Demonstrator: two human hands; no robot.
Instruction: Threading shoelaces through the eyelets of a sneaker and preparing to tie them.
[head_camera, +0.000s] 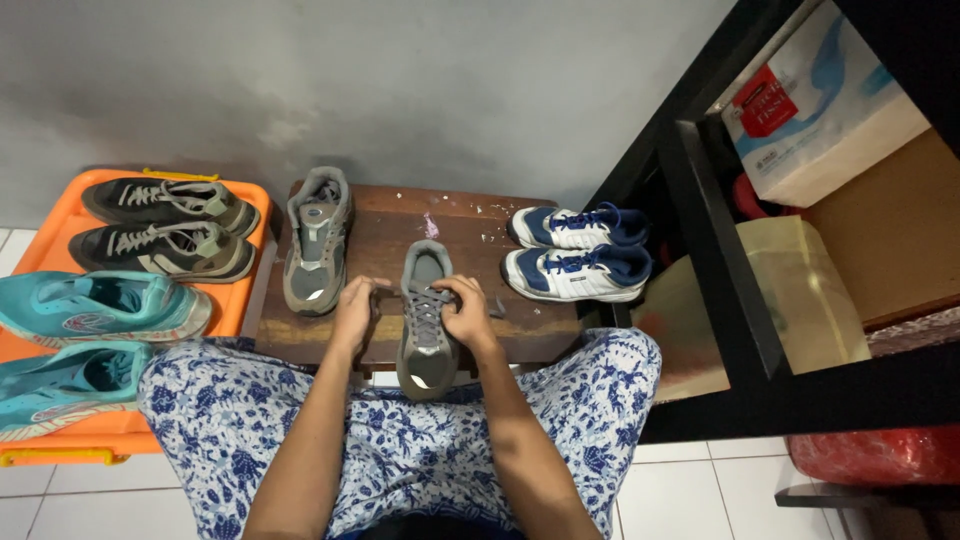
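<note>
Centrally, 1 grey sneaker (427, 325) is lying on the brown wooden stool (520, 330), toe toward the person. Left hand (355, 312) is pinching a lace (384, 293) at the shoe's left side; right hand (468, 312) is gripping the laces on the right. Its grey mate (316, 240) is sitting just beside, unlaced. 2 blue-and-white sneakers (578, 254) are resting at the stool's right end. On the orange bin lid (245, 300) are lying 2 black sneakers (168, 226) and 2 teal sneakers (95, 340).
</note>
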